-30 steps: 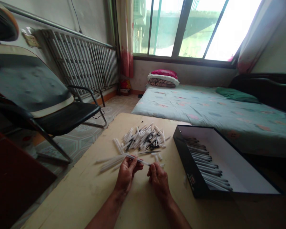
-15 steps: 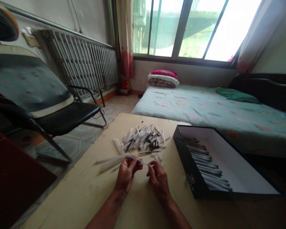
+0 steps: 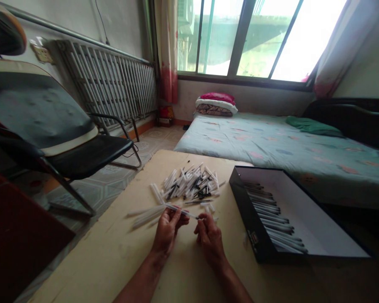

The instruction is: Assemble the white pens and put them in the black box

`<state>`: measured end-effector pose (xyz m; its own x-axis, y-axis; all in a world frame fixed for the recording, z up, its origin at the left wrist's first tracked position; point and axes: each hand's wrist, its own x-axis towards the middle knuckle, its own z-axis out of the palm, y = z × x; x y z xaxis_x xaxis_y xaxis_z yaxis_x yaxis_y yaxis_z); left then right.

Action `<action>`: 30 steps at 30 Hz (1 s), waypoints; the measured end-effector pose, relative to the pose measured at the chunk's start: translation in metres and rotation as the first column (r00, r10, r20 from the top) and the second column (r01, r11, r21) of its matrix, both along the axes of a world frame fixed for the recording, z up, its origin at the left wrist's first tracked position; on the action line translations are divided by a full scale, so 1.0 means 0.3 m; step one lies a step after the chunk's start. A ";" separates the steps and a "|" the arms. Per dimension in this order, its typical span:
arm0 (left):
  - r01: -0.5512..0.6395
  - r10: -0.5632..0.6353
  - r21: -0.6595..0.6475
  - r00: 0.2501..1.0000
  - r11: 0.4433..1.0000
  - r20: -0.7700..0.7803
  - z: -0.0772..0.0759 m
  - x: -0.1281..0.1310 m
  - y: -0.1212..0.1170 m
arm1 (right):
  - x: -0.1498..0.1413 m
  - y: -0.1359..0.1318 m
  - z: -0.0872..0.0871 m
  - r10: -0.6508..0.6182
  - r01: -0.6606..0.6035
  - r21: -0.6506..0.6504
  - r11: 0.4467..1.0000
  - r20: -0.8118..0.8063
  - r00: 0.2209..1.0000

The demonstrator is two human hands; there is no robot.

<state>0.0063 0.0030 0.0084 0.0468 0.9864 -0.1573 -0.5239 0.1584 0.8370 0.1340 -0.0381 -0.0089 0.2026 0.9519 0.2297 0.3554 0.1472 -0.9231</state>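
Both my hands are low on the table, holding a thin clear pen barrel (image 3: 181, 211) between them. My left hand (image 3: 167, 231) grips it by the middle, and my right hand (image 3: 210, 240) pinches its far end. Just beyond them lies a heap of white and clear pen parts with black bits (image 3: 189, 185). A few loose clear tubes (image 3: 147, 216) rest to the left of my left hand. To my right, finished pens (image 3: 271, 212) lie side by side in a black box lid with a white inside (image 3: 249, 223).
The light wooden tabletop (image 3: 113, 248) carries everything. A black chair (image 3: 88, 153) stands left of it, with a wall radiator (image 3: 107, 82) behind. A low bed with a pale green sheet (image 3: 255, 155) lies beyond the box, under a window.
The view has shifted very slightly. My hands and the pen barrel stay almost where they were.
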 end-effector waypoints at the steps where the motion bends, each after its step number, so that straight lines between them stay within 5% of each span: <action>1: 0.003 -0.003 0.000 1.000 1.000 -0.003 0.001 0.000 0.000 | 0.000 0.000 -0.001 0.000 0.000 0.000 1.000 0.006 1.000; 30: 0.067 -0.062 0.079 0.996 0.995 -0.068 -0.020 0.001 0.000 | 0.006 -0.004 0.002 -0.003 -0.003 0.080 0.997 0.068 0.998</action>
